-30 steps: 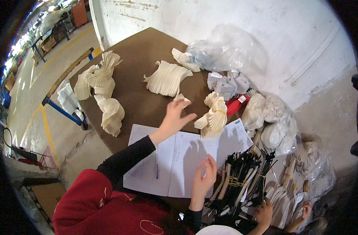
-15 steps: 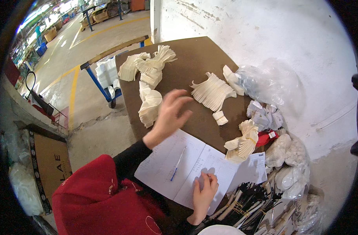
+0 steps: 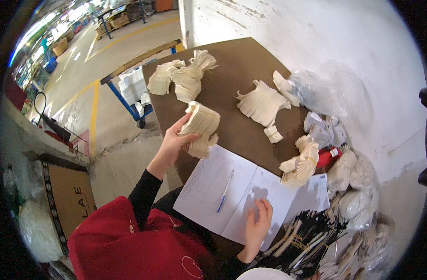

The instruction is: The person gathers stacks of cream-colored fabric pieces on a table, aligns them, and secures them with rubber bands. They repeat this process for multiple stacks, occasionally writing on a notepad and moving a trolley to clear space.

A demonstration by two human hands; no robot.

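Note:
My left hand (image 3: 168, 145) is closed on a bundle of cream fabric strips (image 3: 202, 122), lifted over the table's left edge, thumb on the near side. An open notebook (image 3: 206, 179) with handwriting lies below it, and a blue-tipped pen (image 3: 226, 191) rests on its left page. On the right page lies my right hand (image 3: 258, 226), fingers stretched out and holding nothing. Other cream strip bundles (image 3: 188, 77) sit at the table's far left. A fanned bundle (image 3: 261, 103) and a small folded piece (image 3: 273, 134) lie toward the right, with another bundle (image 3: 301, 161) by the notebook's corner.
Clear plastic bags (image 3: 332, 93) and filled white bags (image 3: 349, 175) line the wall side, near a red item (image 3: 328, 157). Black and white strips tied in bunches (image 3: 297, 238) lie at the near right. A blue-framed cart (image 3: 125, 100) stands beyond the brown table's (image 3: 232, 60) left edge.
My left hand has closed on the left-hand bundle and raised it off the table. My right hand remains on the notebook page. The whole view has shifted slightly.

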